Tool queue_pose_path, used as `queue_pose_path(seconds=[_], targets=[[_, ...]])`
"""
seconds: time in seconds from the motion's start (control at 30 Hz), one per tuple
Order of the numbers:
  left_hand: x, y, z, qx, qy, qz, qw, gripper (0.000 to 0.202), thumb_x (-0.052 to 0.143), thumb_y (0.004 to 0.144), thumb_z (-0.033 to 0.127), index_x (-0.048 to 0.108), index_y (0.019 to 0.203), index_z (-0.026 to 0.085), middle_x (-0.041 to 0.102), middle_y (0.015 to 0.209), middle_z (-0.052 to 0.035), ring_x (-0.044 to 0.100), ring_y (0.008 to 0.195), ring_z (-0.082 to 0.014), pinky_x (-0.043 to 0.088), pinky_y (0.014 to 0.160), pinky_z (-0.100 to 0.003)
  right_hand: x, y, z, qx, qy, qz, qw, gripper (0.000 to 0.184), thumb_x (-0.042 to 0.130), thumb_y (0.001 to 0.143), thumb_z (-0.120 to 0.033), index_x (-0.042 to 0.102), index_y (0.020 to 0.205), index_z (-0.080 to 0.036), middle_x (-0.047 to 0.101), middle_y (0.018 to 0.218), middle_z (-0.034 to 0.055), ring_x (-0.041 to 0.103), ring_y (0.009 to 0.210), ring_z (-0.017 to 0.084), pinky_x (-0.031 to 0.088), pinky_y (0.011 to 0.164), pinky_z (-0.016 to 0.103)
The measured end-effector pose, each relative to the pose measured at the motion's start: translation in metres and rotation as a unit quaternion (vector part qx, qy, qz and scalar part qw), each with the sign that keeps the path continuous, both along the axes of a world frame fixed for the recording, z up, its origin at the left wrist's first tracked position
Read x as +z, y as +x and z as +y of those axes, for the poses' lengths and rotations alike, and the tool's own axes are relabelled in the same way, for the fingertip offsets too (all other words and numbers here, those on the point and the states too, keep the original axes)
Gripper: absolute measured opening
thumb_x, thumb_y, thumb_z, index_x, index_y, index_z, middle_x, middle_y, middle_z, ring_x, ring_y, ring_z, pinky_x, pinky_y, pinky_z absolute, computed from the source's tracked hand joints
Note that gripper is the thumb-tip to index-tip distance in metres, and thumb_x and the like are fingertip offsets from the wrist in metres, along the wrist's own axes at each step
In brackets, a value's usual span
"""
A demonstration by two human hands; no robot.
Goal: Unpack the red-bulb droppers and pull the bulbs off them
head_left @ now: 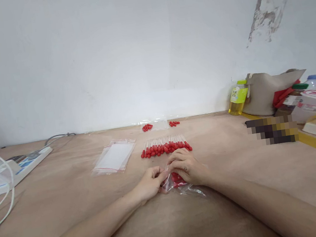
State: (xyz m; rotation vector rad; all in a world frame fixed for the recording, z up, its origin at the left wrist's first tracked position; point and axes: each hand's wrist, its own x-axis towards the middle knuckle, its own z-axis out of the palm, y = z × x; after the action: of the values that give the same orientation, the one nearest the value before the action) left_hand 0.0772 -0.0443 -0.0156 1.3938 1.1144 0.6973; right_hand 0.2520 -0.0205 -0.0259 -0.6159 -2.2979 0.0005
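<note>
Head camera: you have one crumpled, clear plastic bag (174, 183) in hand, at the middle of the brown worktop (227, 152), well in from its far edge. Your left hand (150, 182) pinches the bag's left side between thumb and fingers; your right hand (187, 168) is bent over it, fingers drawn together on the film. Red contents (177, 178) show inside, partly covered by your right hand, so their number cannot be established.

Just beyond lies one row of slim white sticks with rounded red tips (166, 148); they overlap too closely to count. Near the far edge are two small red clusters (147, 127), set apart. Left of the row is one pile of flat, clear bags with red seal lines (115, 157), quantity unreadable.

Toward the left edge: one white power strip (21, 173) with white cabling (12, 178). Toward the far right corner: one lime-capped bottle of yellow liquid (238, 99), one green-capped bottle (293, 99), one blue-capped bottle (314, 81), one beige bag (262, 94), and one white tub with a red-printed lid (312, 107), partly blocking the green-capped bottle.
</note>
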Motion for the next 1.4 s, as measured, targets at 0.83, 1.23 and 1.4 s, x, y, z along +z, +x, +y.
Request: queue_pose_path(seconds=[0.83,1.23,1.4], targets=[[-0.011,-0.004,0.003,0.055,0.028,-0.025,0.998,0.024,0.056,0.068,0.027,0.056,0.088,0.013,0.063,0.076,-0.0033,0.06,0.064,-0.0147,0.049,0.061,-0.028,0.036,0.017,-0.01,-0.008,-0.267,0.115,0.957,0.02,0.046,0.083,-0.035,0.052,0.091,-0.018,0.055,0.09,0.0043,0.051,0.083,0.014,0.042,0.073,0.028],[-0.009,-0.029,0.012,-0.023,0.353,0.237,0.905,0.016,0.058,0.073,0.029,0.068,0.078,0.019,0.049,0.082,-0.003,0.047,0.069,-0.0119,0.037,0.058,-0.022,0.003,0.059,-0.041,-0.112,-0.274,-0.036,0.955,0.03,0.065,0.067,-0.036,0.055,0.091,-0.021,0.05,0.096,0.0031,0.049,0.078,0.014,0.04,0.068,0.026],[-0.009,-0.025,0.011,-0.103,0.308,0.153,0.933,0.016,0.053,0.078,0.025,0.063,0.086,0.015,0.054,0.088,-0.0042,0.051,0.068,-0.0101,0.042,0.062,-0.022,-0.006,0.053,-0.038,-0.162,-0.242,0.002,0.957,0.016,0.058,0.074,-0.03,0.054,0.084,-0.018,0.049,0.085,0.0029,0.047,0.071,0.013,0.04,0.065,0.026]])
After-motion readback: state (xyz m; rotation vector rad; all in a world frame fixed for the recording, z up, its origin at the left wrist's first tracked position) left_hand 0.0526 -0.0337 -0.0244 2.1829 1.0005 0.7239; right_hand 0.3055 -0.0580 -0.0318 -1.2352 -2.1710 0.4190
